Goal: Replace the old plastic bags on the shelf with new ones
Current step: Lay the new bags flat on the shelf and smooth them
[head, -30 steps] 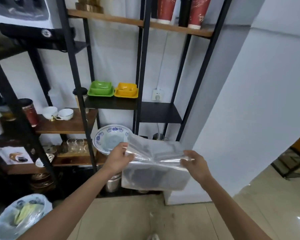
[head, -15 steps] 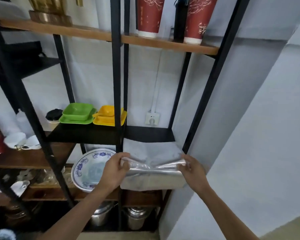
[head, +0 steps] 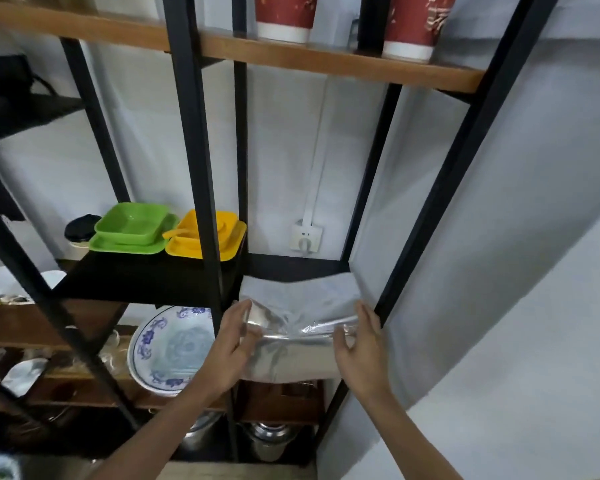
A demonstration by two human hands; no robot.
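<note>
A clear plastic bag [head: 300, 299] lies spread over the black shelf board [head: 291, 266] in the rack's right-hand bay, its front part hanging over the board's edge. My left hand [head: 234, 336] pinches the bag's left front edge between thumb and fingers. My right hand [head: 359, 336] holds the right front edge, with its fingers curled on the shiny fold. Both hands are at the shelf's front, just inside the black uprights.
Green tray [head: 132, 232] and yellow tray [head: 207, 239] sit on the black board to the left. A blue-patterned plate [head: 172, 348] leans below. Red paper cups [head: 284, 15] stand on the wooden shelf above. A wall socket [head: 305, 239] is behind. Steel pots [head: 267, 439] stand at the bottom.
The view has moved closer and up. The bag went from hanging in front of the rack to lying on the black shelf board, both hands still on its front edge.
</note>
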